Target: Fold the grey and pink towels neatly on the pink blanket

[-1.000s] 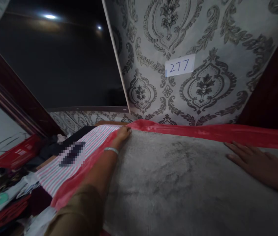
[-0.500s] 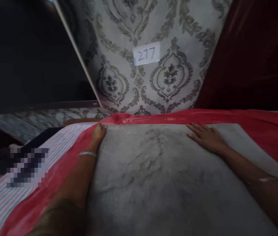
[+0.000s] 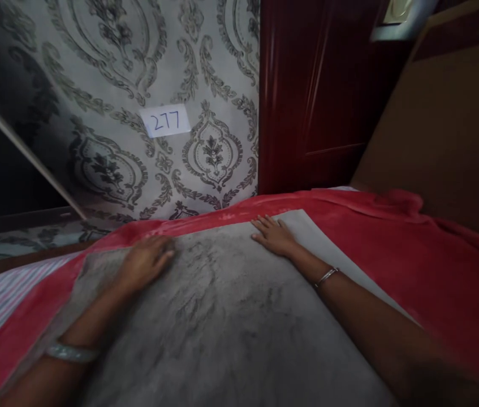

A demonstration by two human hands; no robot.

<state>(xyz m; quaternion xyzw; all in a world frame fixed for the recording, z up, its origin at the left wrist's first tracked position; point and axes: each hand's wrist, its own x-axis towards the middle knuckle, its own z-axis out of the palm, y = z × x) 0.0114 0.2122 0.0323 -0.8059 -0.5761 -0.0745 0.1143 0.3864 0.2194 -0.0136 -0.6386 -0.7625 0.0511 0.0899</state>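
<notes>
A grey, soft-looking cloth (image 3: 222, 316) with darker rubbed marks lies spread over a red blanket (image 3: 392, 265). My right hand (image 3: 275, 236) rests flat near the cloth's far right corner, fingers spread, with a thin bracelet on the wrist. Slightly blurred, my left hand (image 3: 146, 263) is over the far edge of the cloth, in from its left corner. Its thumb stands apart from the fingers, and nothing shows in it. A wide bracelet sits on the left wrist.
Striped bedding (image 3: 5, 299) shows at the left beside the red blanket. Behind stands a patterned wall (image 3: 218, 68) with a paper marked 277 (image 3: 165, 120), a dark red door panel (image 3: 328, 96) and a brown board (image 3: 447, 118). A dark screen (image 3: 1, 164) is at far left.
My left hand has let go of the cloth's far left corner and moved right along the edge. The right hand remains flat on the cloth. The view has turned right.
</notes>
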